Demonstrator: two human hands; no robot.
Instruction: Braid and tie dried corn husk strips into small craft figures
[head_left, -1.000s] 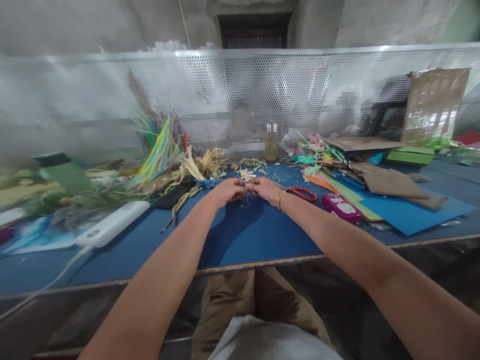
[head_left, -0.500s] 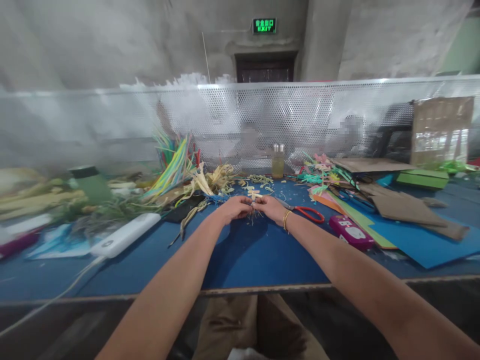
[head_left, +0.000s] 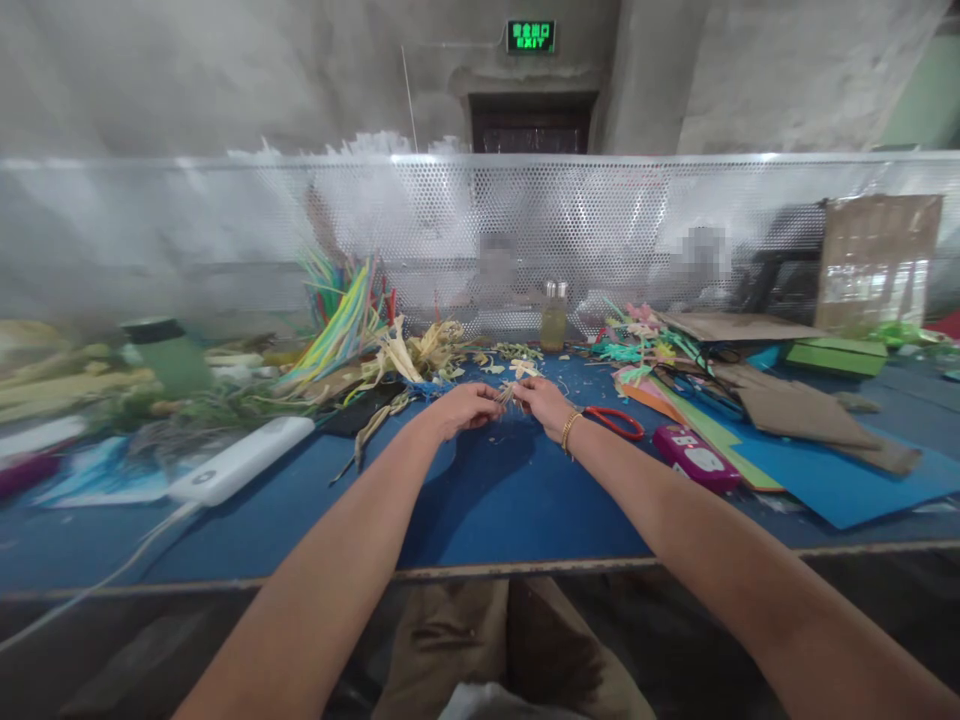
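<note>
Over the blue table [head_left: 525, 510], both hands meet at a small bundle of thin dry straw-like strands [head_left: 511, 397]. My left hand [head_left: 466, 407] pinches the bundle from the left, fingertips closed. From the other side, my right hand [head_left: 546, 404], with a gold bracelet at the wrist, is closed on the same strands. Just beyond the fingers are small pale pieces [head_left: 523, 368], too small to name. Scissors with red handles [head_left: 616, 424] lie right of my right hand, their blades partly hidden.
Left are a white power strip [head_left: 240, 462] with a cord, a green bottle [head_left: 171, 355], dried plant material [head_left: 427, 348] and coloured strips [head_left: 341, 320]. Right lie a purple box-like object [head_left: 696, 460], coloured paper [head_left: 840, 490] and cardboard [head_left: 802, 405]. Behind stand a small jar [head_left: 553, 318] and a perforated metal screen [head_left: 600, 220].
The bundle has turned between my fingers: strands that hung downward now fan between the two hands. My hands have drawn slightly apart. The camera view has shifted a little.
</note>
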